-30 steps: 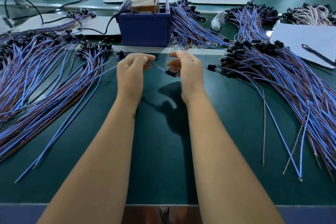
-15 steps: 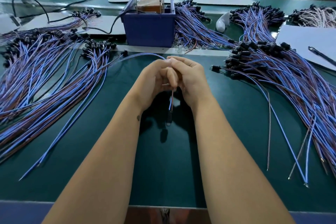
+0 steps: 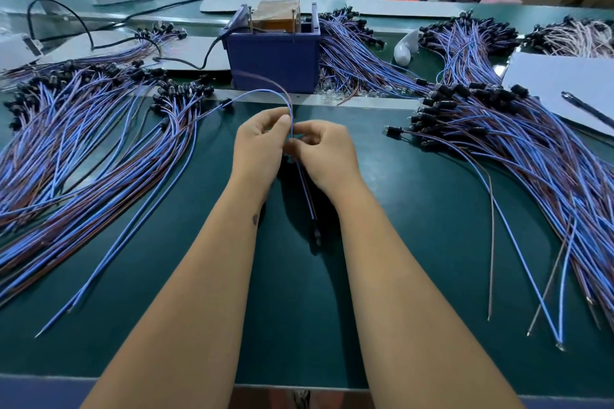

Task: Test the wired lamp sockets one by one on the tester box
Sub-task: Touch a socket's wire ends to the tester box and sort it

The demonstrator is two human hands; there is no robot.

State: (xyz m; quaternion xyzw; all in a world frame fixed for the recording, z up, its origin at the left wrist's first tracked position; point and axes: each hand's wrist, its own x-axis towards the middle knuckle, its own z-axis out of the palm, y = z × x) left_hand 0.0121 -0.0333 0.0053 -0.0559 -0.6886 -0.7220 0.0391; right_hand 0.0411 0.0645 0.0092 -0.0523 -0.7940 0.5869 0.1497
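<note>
Both hands (image 3: 292,146) on looped wire (image 3: 265,95)

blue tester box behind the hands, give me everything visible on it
The tester box is a dark blue, plastic-looking open-topped bin standing upright on the green table, beyond both hands and apart from them. Inside sits a brown block wrapped in shiny tape, with thin metal pins standing up beside it. A black cable runs into its left side. Wired sockets lie piled against its right side. A held blue wire arcs in front of it; contact cannot be told.
</note>
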